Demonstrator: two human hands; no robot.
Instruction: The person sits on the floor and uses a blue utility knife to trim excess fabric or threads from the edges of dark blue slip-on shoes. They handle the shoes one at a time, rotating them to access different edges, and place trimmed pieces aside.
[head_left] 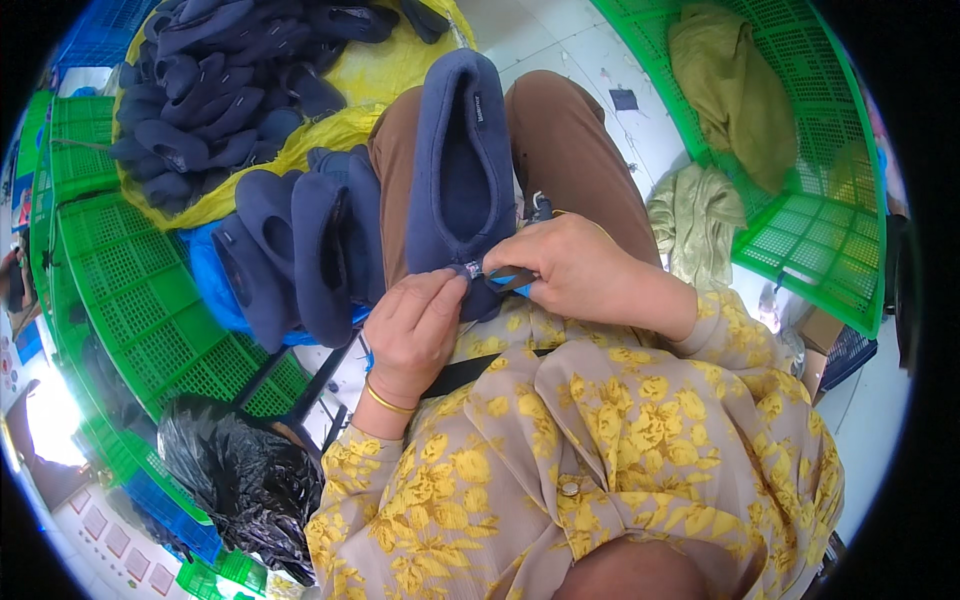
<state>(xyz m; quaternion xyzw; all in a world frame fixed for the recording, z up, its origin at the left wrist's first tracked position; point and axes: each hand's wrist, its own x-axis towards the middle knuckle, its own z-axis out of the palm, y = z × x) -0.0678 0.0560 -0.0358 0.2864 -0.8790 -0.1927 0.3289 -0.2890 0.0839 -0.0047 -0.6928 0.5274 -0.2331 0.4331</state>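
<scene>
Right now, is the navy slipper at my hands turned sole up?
No, the navy slipper shows its opening, with the left hand and right hand at its near end.

Past the knees, the white floor tiles [560, 50] are strewn with dark specks and a small square scrap [623, 99]. The brown-trousered lap [570, 130] carries one navy slipper [465, 170], opening upward. Off to the left, a yellow sack [385, 75] bears a jumbled slipper heap [215, 100]; blue plastic [205, 265] sits under a slipper row [312, 262]. The right-hand green basket [820, 240] holds olive cloth [735, 110].
</scene>
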